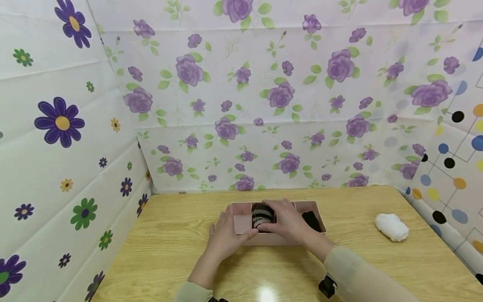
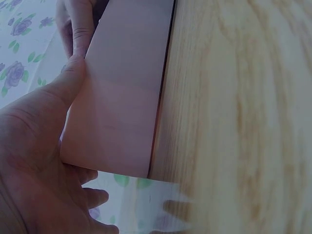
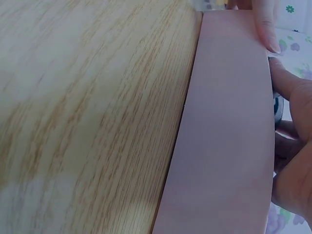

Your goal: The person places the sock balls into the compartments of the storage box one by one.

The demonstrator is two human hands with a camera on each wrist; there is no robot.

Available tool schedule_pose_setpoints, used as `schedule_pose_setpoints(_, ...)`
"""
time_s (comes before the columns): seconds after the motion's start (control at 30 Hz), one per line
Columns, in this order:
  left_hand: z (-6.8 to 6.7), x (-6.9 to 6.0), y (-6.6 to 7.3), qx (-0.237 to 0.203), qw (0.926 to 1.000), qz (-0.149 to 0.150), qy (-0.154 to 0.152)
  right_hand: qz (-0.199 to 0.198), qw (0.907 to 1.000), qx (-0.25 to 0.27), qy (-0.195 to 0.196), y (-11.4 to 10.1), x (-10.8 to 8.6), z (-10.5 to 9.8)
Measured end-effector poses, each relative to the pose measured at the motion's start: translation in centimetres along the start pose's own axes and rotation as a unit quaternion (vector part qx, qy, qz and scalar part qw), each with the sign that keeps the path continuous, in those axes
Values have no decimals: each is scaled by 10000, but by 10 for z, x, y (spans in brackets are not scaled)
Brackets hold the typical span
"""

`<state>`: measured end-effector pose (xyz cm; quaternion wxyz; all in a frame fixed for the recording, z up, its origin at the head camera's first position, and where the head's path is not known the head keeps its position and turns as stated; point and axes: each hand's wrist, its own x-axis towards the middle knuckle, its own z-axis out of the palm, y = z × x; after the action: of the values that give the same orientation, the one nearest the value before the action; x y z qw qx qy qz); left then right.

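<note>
Pale sleeves (image 1: 367, 272) lay closest to my head camera, a small black device (image 1: 327, 287) just under the right one. Past them, from my distant seat, I saw both hands at a pink box (image 1: 271, 240) standing on the wood-grained surface (image 1: 173, 239). Its dividers made three compartments, and a striped black-and-grey bundle (image 1: 261, 214) sat in the middle one. My right hand (image 1: 288, 220) held that bundle between a thumb at the front and fingers toward the back, partly covering it. My left hand (image 1: 223, 239) was wide — fingers spread by the box's left end, thumb stretched along the front rim, its tip near the right thumb. In the right compartment I made out a black item (image 1: 311, 220). Well apart to the right, a white bundle (image 1: 391, 227) rested on the surface, and a sheet of purple roses (image 1: 226, 105) hung behind everything.
</note>
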<state>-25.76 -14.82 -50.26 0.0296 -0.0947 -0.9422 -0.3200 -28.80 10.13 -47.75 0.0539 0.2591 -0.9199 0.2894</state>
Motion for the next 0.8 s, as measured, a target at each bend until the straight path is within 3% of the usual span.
schedule_pose_setpoints(0.23,1,1,0,0,10000,-2,-37,28,9999,104,-21,0,-6,-9)
schedule_pose_setpoints(0.53,-1,0,2,9,10000,-17,12,94,9997,-151,135,5,-13,-24)
schedule_pose_setpoints(0.8,-1,0,2,-42,10000,-32,8,49,9980,-392,503,24,-25,-37)
